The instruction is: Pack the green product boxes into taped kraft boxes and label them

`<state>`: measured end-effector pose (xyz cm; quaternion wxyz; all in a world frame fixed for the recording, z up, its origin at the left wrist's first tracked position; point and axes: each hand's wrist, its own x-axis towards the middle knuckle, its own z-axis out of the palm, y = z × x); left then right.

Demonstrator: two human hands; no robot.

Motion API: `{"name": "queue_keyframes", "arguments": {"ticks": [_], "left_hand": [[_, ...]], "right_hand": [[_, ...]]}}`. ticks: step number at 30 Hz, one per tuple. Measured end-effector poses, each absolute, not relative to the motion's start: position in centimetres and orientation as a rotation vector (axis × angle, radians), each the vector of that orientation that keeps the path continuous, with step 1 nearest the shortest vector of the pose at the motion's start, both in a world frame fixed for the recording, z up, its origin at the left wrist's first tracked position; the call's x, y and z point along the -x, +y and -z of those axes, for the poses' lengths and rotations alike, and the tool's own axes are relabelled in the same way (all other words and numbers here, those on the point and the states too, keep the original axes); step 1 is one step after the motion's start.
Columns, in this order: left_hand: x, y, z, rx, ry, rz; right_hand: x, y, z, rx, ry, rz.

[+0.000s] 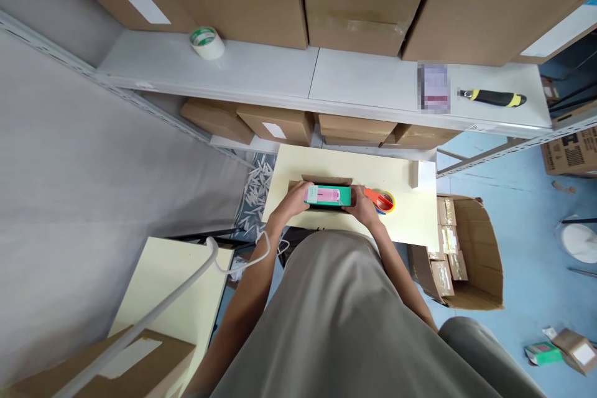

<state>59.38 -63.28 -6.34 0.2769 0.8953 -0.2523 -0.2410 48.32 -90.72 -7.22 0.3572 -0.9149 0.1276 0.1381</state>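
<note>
A green box with a pink panel [329, 195] is held at both ends over a small open cardboard carton [321, 182] on a pale yellow table [410, 217]. My left hand [298, 199] grips the box's left end, fingers curled round it. My right hand [362, 204] grips its right end the same way. Right beside my right hand lies a red and yellow tape dispenser [382, 201].
A grey shelf [280, 71] above carries a tape roll [207, 42], a black and yellow utility knife [494, 97] and big cartons. An open carton of small packs [466, 255] stands on the blue floor at right. A second yellow table [172, 286] sits lower left.
</note>
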Motion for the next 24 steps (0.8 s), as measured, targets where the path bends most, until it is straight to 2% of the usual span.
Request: {"name": "queue_keyframes", "arguments": {"ticks": [6,11,18,24], "left_hand": [[-59.0,-63.8,7.6,-2.514,-0.717,0.575],[-58.2,-63.8,7.6,-2.497,-0.72,0.501],[-56.0,-62.4,6.9,-2.555,-0.119,0.061],[-55.1,-61.3,8.5,-2.516,0.17,0.193]], "right_hand": [[-48.8,-89.9,8.0,2.489,0.29,-0.333],[-48.1,-90.3,8.5,2.385,0.194,-0.233],[-45.6,-91.8,9.7,2.314,0.578,0.123],[-45.7,-92.2,10.7,2.001,0.536,-0.21]]}}
